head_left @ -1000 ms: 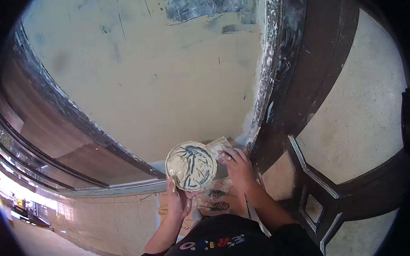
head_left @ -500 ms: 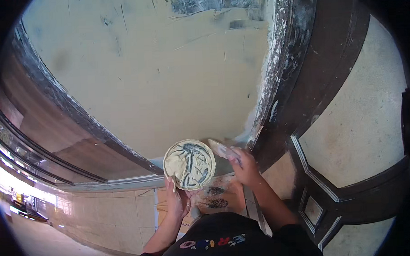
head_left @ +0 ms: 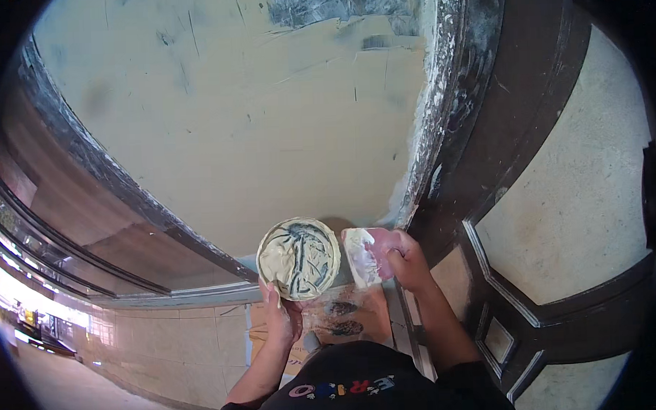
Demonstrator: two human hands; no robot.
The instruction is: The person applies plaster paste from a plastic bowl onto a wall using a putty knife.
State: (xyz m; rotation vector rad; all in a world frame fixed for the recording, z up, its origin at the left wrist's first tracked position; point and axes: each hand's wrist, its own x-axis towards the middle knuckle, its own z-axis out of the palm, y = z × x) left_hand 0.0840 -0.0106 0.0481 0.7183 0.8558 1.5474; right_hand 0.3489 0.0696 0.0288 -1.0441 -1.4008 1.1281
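My left hand [head_left: 280, 315] is closed on the lower left rim of a round tub [head_left: 335, 257], thumb at the edge. Cream-coloured putty [head_left: 277, 260] lies inside, with dark streaks showing through. Just right of the tub, my right hand [head_left: 411, 263] grips a flat pink putty spreader [head_left: 380, 245], its broad face turned up. Whitish putty coats the spreader's left part, which is apart from the tub's rim. Beyond both hands stands a panel [head_left: 268, 156] covered in a cream coat, with bluish-dark patches toward the top.
A dark, paint-flecked frame [head_left: 440, 107] borders the panel on the right, and another frame strip [head_left: 136, 179] on the left. Dark door moulding [head_left: 504, 289] stands farther right. Below me lies stained cardboard [head_left: 371, 312] beside the tiles [head_left: 195, 340].
My right hand has turned the spreader from nearly edge-on to broad face up, moving slightly right and nearer. The tub has shifted a little left and away.
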